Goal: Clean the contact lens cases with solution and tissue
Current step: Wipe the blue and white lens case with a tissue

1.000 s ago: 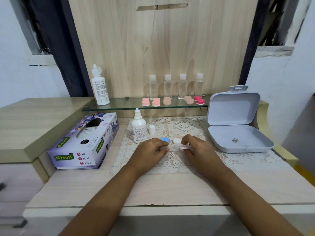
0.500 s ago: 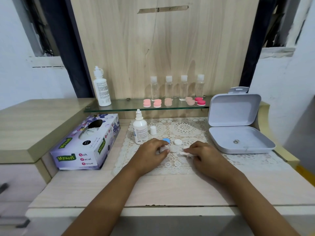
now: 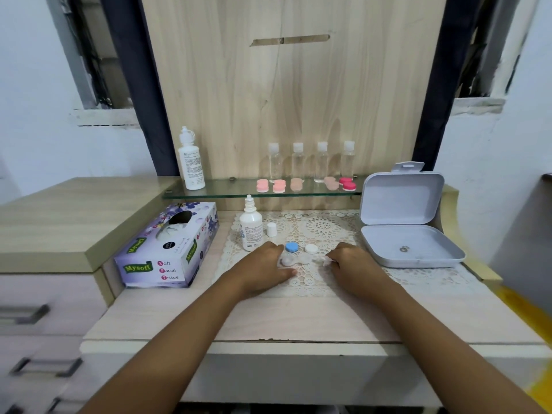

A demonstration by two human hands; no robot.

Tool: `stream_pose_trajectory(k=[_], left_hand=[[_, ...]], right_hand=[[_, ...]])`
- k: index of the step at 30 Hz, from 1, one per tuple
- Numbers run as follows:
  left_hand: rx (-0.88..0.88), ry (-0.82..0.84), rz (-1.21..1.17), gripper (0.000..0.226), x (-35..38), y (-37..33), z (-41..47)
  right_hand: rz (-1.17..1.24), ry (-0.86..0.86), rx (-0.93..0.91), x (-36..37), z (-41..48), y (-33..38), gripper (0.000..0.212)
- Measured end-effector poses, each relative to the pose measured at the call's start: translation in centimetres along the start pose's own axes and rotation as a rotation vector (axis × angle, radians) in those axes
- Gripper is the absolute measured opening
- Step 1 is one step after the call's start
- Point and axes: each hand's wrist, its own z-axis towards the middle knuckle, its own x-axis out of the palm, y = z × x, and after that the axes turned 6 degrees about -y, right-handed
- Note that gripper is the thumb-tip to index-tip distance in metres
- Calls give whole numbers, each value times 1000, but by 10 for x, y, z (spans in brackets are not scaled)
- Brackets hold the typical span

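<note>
Resting between hands: lens case (image 3: 294, 260) | left hand (image 3: 263, 268) loose | right hand (image 3: 354, 264) pinching tissue (image 3: 326, 260)

A cream-white lace doily mat (image 3: 325, 231) with round openwork medallions covered the pale wood-grain tabletop (image 3: 298, 318). On it lay a round blue plastic cap (image 3: 291, 247) and a round white plastic cap (image 3: 311, 249). The rectangular cardboard tissue box (image 3: 170, 249) was lilac with dark purple flowers, green brand panels and red initials. Small round lens cases (image 3: 279, 185) on the glass shelf (image 3: 227, 191) were pale pink, one (image 3: 348, 184) deep pink. The hinged plastic box (image 3: 403, 225) was light grey-lavender. The small squeeze bottle (image 3: 251, 227) was white.
</note>
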Motion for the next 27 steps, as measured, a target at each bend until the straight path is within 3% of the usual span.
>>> stream_pose_trajectory(k=[1,5,9,19,27], left_hand=[[-4,4,58,40,0,-1,-3],[-6,5,137,48,3,-4,-19],[10,18,84,47,-10,-4,-35],[-33,-56,92,51,-76,32,-128],[-192,-133,111,49,-106,85,-222]], right_hand=[[15,10,15,-2,-1,3,22],[52,-77,28,-4,-12,10,34],[139,-160,118,-6,-16,17,22],[128,-247,-210,-9,-26,108,19],[262,-151,-415,15,-39,217,22]])
